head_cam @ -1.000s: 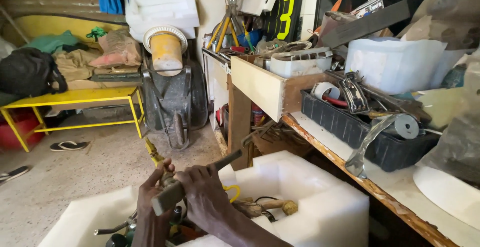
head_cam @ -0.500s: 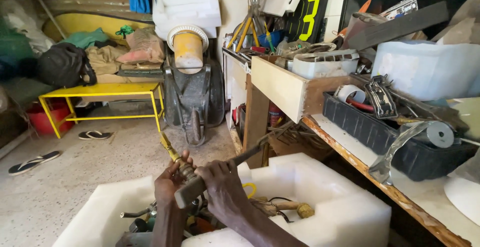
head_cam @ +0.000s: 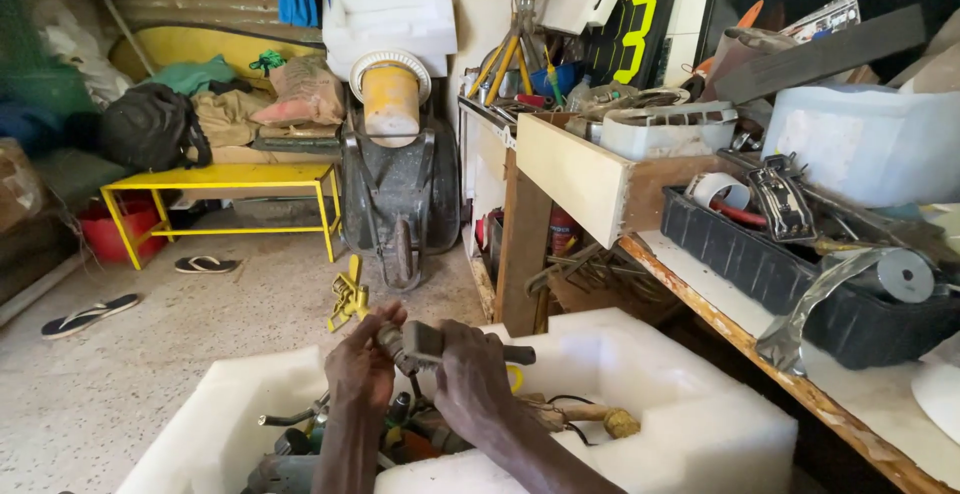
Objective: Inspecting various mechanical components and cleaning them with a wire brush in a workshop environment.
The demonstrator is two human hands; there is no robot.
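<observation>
Holding a small tool (head_cam: pixel 420 342) with a grey boxy head and dark handle, we see both hands raised just above the white foam box (head_cam: pixel 690 424). Right hand (head_cam: pixel 472 379) closed around the tool's body, the dark handle end jutting out to the right past the knuckles. Left hand (head_cam: pixel 362 364) pinching the tool's front end, fingertips curled in against it. We cannot tell what kind of tool it is.

Beneath the hands, inside the foam box: a jumble of metal parts, a rope-wrapped handle (head_cam: pixel 585 416) and a curved metal pipe (head_cam: pixel 290 417).

Yellow clamp-like object (head_cam: pixel 348 296) stands on the speckled floor just beyond the left hand.

To the right, a wooden workbench (head_cam: pixel 720 299) carrying a black tray (head_cam: pixel 760 264) of tools and a roll of tape (head_cam: pixel 718 189). Straight ahead, a dark wheelbarrow (head_cam: pixel 400 189) propped upright, a yellow bucket (head_cam: pixel 390 104) resting in it. Farther left, a yellow metal bench (head_cam: pixel 225 182), a black backpack (head_cam: pixel 150 126) behind it, flip-flops (head_cam: pixel 90 314) lying on the floor.
</observation>
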